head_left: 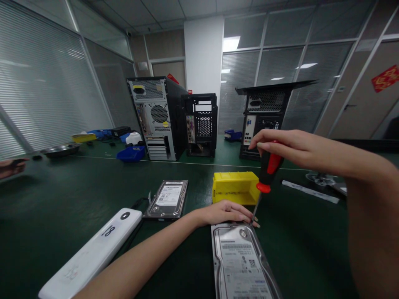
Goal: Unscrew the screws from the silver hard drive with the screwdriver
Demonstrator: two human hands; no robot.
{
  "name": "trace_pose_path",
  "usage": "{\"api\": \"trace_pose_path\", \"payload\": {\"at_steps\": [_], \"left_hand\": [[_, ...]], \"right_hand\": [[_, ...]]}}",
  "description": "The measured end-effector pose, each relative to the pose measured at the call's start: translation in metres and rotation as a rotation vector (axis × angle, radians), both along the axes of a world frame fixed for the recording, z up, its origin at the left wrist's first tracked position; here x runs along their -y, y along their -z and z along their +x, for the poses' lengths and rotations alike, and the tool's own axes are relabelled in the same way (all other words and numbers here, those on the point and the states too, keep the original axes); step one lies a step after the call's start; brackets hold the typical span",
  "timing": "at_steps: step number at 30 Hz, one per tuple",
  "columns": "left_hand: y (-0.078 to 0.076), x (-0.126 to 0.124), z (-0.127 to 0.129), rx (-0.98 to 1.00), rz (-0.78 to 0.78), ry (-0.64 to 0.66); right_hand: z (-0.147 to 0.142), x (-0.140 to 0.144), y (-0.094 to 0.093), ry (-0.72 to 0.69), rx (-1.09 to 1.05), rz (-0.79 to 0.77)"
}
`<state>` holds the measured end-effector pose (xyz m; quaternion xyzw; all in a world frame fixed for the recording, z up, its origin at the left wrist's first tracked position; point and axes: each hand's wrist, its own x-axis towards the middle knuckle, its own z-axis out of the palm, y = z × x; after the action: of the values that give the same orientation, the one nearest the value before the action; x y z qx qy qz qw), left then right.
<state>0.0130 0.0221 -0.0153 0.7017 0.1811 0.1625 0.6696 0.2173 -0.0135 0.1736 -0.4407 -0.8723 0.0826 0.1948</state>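
Note:
A hard drive (pixel 241 257) lies label up on the green table right in front of me, its near end cut off by the bottom of the view. My right hand (pixel 277 143) grips a red and black screwdriver (pixel 268 168) from above. The screwdriver's shaft points down, and its tip meets the drive's far right corner; the screw under it is too small to see. Stretched across the drive's far edge is my left hand (pixel 227 211), fingers extended beside the tip. Just behind that hand, a yellow plastic bin (pixel 235 187) rests on its side.
A second hard drive (pixel 168 197) and a white power bank marked 18 (pixel 96 249) lie to the left. Computer cases (pixel 158 120) stand at the back, with a blue bin (pixel 131 153) and a metal bowl (pixel 60 150). Another person's hand (pixel 12 167) shows far left.

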Motion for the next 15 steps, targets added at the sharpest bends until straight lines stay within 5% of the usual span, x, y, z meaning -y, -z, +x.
{"api": "trace_pose_path", "payload": {"at_steps": [15], "left_hand": [[0.0004,-0.0026,-0.0005,-0.051,0.069,0.000]], "right_hand": [[0.0013,-0.0013,-0.0003,-0.085,0.012,-0.057]]}}
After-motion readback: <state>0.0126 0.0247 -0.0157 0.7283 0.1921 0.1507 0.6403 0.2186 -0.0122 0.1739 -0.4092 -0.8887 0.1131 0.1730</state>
